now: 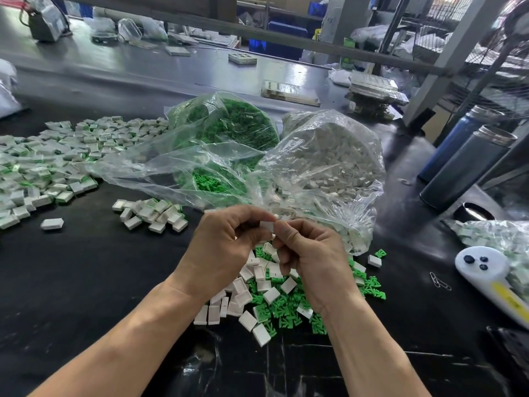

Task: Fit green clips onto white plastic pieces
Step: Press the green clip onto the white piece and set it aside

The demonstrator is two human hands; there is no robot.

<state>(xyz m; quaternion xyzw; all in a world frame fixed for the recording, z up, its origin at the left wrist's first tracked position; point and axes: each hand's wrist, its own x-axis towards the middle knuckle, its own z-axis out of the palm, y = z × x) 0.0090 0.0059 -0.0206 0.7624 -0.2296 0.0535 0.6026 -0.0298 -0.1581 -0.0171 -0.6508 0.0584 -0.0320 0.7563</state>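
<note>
My left hand (220, 247) and my right hand (312, 259) meet above the black table, both pinching one small white plastic piece (266, 225) between the fingertips. Whether a green clip sits in it is hidden by my fingers. Directly beneath my hands lies a loose heap of white pieces (252, 299) mixed with green clips (286, 308). A clear bag of green clips (229, 130) and a clear bag of white pieces (329, 159) lie open behind the heap.
Finished white-and-green parts spread at the left (51, 159), with a small cluster (154, 213) nearer me. Two dark metal flasks (463, 164) stand at the right, beside a white handheld device (486, 273), paper clips (439, 280) and another bag of parts (498, 239).
</note>
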